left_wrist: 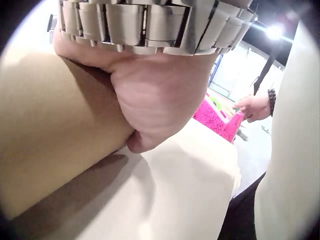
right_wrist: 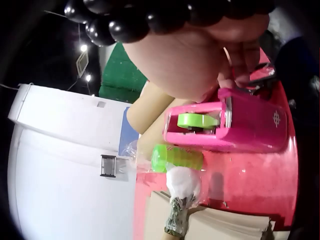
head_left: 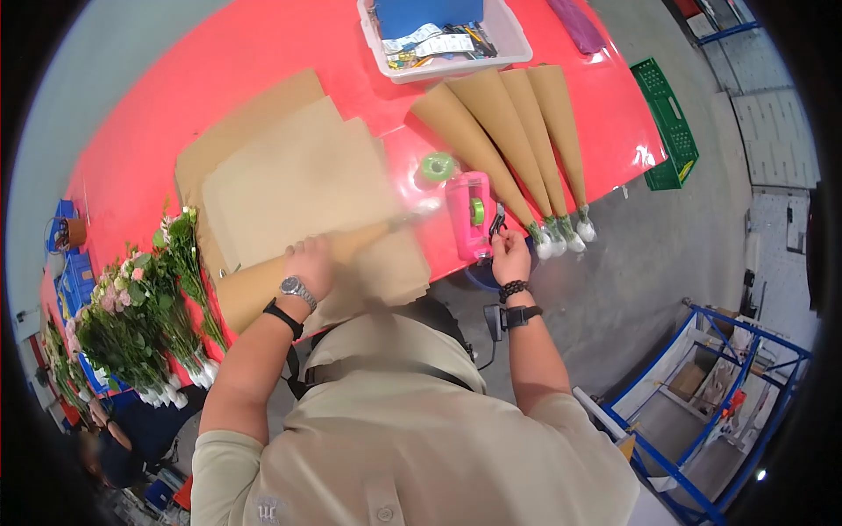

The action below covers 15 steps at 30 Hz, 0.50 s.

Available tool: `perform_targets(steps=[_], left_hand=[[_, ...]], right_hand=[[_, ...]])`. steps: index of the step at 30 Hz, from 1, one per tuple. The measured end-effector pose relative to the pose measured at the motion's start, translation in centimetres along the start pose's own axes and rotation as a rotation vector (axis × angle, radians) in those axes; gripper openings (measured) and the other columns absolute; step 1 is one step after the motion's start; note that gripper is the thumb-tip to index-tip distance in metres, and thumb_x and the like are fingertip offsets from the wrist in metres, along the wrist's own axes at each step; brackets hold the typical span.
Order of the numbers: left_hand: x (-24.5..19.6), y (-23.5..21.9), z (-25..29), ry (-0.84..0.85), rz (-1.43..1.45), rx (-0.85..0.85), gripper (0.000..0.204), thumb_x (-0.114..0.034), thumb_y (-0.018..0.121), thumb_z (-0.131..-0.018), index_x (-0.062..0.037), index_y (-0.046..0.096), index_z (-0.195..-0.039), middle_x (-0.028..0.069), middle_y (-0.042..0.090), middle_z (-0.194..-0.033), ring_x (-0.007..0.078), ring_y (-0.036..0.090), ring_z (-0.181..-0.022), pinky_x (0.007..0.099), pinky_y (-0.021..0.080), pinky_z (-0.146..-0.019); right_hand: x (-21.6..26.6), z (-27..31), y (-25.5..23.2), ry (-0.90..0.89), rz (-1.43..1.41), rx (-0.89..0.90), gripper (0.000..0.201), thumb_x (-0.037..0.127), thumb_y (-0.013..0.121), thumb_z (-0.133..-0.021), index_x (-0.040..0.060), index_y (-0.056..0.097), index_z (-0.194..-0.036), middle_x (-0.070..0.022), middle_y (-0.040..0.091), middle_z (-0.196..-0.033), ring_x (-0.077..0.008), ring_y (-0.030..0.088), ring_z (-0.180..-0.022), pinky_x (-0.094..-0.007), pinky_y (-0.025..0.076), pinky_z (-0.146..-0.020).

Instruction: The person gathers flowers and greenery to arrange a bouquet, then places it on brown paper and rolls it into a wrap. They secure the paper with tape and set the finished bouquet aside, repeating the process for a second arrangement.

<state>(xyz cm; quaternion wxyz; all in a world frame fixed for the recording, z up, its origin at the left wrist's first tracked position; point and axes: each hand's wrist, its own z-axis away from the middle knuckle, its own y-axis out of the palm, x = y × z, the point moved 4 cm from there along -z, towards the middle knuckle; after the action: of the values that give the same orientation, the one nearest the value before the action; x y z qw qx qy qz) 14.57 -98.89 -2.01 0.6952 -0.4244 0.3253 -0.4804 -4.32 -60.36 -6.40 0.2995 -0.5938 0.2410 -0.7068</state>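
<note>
My left hand (head_left: 310,267) lies curled round a rolled brown paper cone (head_left: 250,294), which rests tilted on flat brown sheets (head_left: 289,184). In the left wrist view, the hand (left_wrist: 160,95) grips the cone (left_wrist: 60,120) from above. The cone's narrow end, with a white wrapped tip (head_left: 428,207), points at a pink tape dispenser (head_left: 458,215) holding green tape (head_left: 476,212). My right hand (head_left: 511,261) is at the dispenser's near end, fingertips together beside a black object (head_left: 498,219). In the right wrist view, its fingers (right_wrist: 240,75) bend by the dispenser (right_wrist: 255,122); any tape between them cannot be made out.
Several finished paper cones (head_left: 509,131) with white tips lie right of the dispenser. A green roll (head_left: 437,167) stands behind it. Flower bunches (head_left: 132,307) lie at the left, a white bin (head_left: 504,53) at the back. The red table's (head_left: 627,140) right edge borders a green crate (head_left: 671,131).
</note>
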Motion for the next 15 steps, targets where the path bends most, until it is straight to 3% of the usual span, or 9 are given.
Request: perform_targets(steps=[3, 5, 7, 9, 10, 11, 15], left_hand=[[-0.5, -1.1, 0.7, -0.025, -0.022, 0.058, 0.055, -0.030, 0.075, -0.082, -0.0045, 0.053, -0.125, 0.0176, 0.067, -0.112, 0.0359, 0.068, -0.106, 0.0501, 0.050, -0.097], [-0.9, -1.5, 1.3, -0.046, -0.024, 0.127, 0.054, -0.031, 0.075, -0.082, -0.0042, 0.053, -0.124, 0.0185, 0.068, -0.111, 0.0363, 0.069, -0.105, 0.0495, 0.052, -0.094], [-1.3, -1.8, 2.2, -0.073, -0.005, 0.178, 0.054, -0.032, 0.075, -0.083, -0.0037, 0.053, -0.123, 0.0195, 0.068, -0.111, 0.0368, 0.069, -0.105, 0.0490, 0.054, -0.093], [-1.7, -2.3, 3.4, -0.105, 0.033, 0.216, 0.053, -0.033, 0.075, -0.083, -0.0032, 0.053, -0.122, 0.0206, 0.069, -0.112, 0.0375, 0.069, -0.106, 0.0486, 0.055, -0.091], [-2.0, -2.5, 4.3, -0.100, 0.035, 0.212, 0.054, -0.033, 0.075, -0.083, -0.0032, 0.053, -0.122, 0.0209, 0.069, -0.111, 0.0378, 0.069, -0.106, 0.0488, 0.055, -0.091], [-2.2, -2.8, 5.0, -0.096, 0.040, 0.201, 0.054, -0.034, 0.076, -0.083, -0.0031, 0.053, -0.122, 0.0211, 0.069, -0.111, 0.0381, 0.069, -0.105, 0.0490, 0.056, -0.091], [-3.2, -4.3, 7.1, -0.082, 0.051, 0.142, 0.054, -0.032, 0.078, -0.082, -0.0036, 0.054, -0.121, 0.0214, 0.069, -0.110, 0.0390, 0.069, -0.104, 0.0492, 0.056, -0.092]], right_hand=[[-2.0, -1.2, 3.4, 0.007, -0.150, 0.047, 0.026, 0.019, 0.066, -0.100, -0.0004, 0.065, -0.117, -0.0144, 0.074, -0.085, -0.0245, 0.072, -0.075, -0.0385, 0.056, -0.071], [0.1, -1.5, 3.9, 0.066, -0.255, 0.092, 0.025, 0.016, 0.066, -0.099, -0.0005, 0.064, -0.118, -0.0120, 0.072, -0.082, -0.0195, 0.069, -0.069, -0.0351, 0.054, -0.066], [3.1, -0.6, 2.3, 0.095, -0.480, 0.079, 0.022, 0.012, 0.068, -0.098, 0.0008, 0.065, -0.116, -0.0076, 0.068, -0.074, -0.0126, 0.065, -0.062, -0.0307, 0.051, -0.059], [5.4, 1.4, -1.5, 0.054, -0.421, 0.062, 0.021, 0.012, 0.070, -0.097, 0.0011, 0.066, -0.115, -0.0059, 0.067, -0.071, -0.0120, 0.064, -0.061, -0.0298, 0.050, -0.059], [5.3, 2.9, -3.0, 0.038, -0.390, 0.052, 0.021, 0.012, 0.071, -0.097, 0.0012, 0.067, -0.114, -0.0051, 0.067, -0.069, -0.0117, 0.063, -0.061, -0.0293, 0.050, -0.059], [1.6, 4.1, -2.1, 0.050, -0.443, 0.051, 0.021, 0.015, 0.073, -0.097, 0.0012, 0.068, -0.113, -0.0029, 0.066, -0.066, -0.0104, 0.062, -0.059, -0.0284, 0.049, -0.058], [-4.6, 7.1, 1.1, 0.599, -0.673, 0.406, 0.017, 0.021, 0.073, -0.098, 0.0050, 0.071, -0.104, -0.0034, 0.066, -0.065, -0.0109, 0.059, -0.055, -0.0291, 0.045, -0.052]])
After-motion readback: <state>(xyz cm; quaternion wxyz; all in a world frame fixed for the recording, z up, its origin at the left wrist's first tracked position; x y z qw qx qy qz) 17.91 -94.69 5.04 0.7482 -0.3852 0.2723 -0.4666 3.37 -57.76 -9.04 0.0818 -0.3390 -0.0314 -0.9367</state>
